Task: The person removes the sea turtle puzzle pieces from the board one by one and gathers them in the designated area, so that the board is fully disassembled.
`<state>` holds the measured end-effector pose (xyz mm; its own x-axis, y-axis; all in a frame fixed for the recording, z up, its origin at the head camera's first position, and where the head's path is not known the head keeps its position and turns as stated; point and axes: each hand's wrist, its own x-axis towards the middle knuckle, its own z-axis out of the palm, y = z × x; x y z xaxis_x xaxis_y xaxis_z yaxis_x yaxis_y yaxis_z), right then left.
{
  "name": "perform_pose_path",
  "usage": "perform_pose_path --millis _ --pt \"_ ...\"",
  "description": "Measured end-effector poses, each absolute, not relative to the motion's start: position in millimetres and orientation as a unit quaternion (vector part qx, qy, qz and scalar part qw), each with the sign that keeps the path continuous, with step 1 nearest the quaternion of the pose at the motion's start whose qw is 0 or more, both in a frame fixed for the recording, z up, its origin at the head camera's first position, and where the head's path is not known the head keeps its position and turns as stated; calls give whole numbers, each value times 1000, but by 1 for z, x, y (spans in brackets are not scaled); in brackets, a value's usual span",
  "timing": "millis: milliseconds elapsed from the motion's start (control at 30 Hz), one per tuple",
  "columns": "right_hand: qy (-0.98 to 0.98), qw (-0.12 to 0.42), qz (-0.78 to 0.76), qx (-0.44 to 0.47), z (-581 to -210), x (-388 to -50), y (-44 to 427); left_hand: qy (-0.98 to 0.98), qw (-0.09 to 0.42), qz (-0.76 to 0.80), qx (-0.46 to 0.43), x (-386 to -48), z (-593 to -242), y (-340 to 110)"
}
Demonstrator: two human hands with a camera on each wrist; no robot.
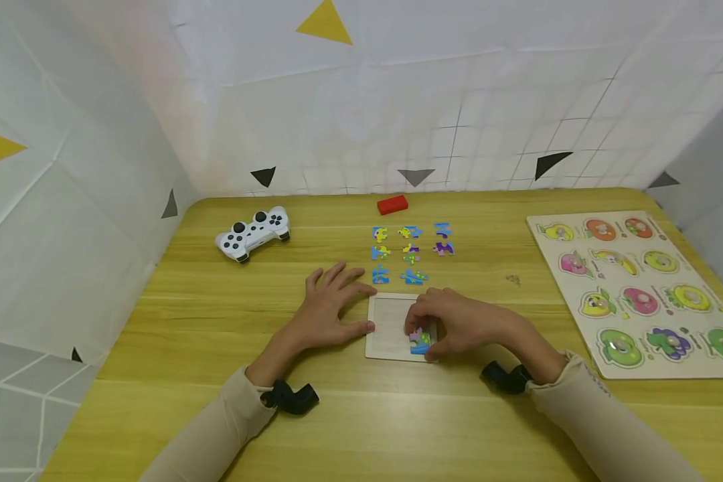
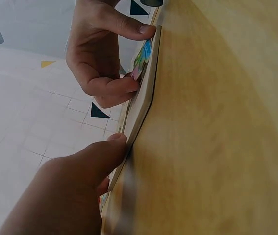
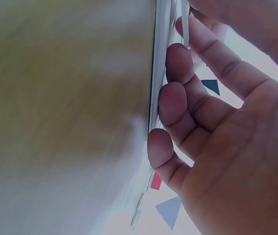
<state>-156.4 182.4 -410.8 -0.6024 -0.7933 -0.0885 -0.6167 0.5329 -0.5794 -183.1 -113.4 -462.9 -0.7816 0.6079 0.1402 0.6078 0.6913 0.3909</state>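
Note:
A small wooden puzzle tray point(image 1: 370, 345) lies flat near the middle of the table. My left hand point(image 1: 333, 308) rests at its left side, fingers spread, with thumb and forefinger touching the edge. Over the tray's lower right corner, my right hand point(image 1: 460, 320) pinches a blue, green and pink jigsaw piece point(image 1: 420, 347) between thumb and fingers. In the left wrist view that piece point(image 2: 141, 59) is tilted above the tray. Its thin edge point(image 3: 185, 29) shows in the right wrist view. Beyond the tray, several loose jigsaw pieces point(image 1: 414, 277) lie in rows.
A red block point(image 1: 392, 205) lies behind the loose pieces. At the back left is a white game controller point(image 1: 254, 233). A large wooden fruit puzzle board point(image 1: 584, 268) takes up the right side. White cloth walls point(image 1: 361, 127) enclose the table's back and sides.

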Motion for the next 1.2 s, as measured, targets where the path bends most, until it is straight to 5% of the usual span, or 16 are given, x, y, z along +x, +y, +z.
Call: perform_pose_path --millis 667,1200 --pt "850 186 -311 -382 -412 -168 193 917 -3 221 333 -183 -463 -114" --pt "882 119 -343 -301 -421 -190 227 919 -2 217 330 -182 -462 -114"
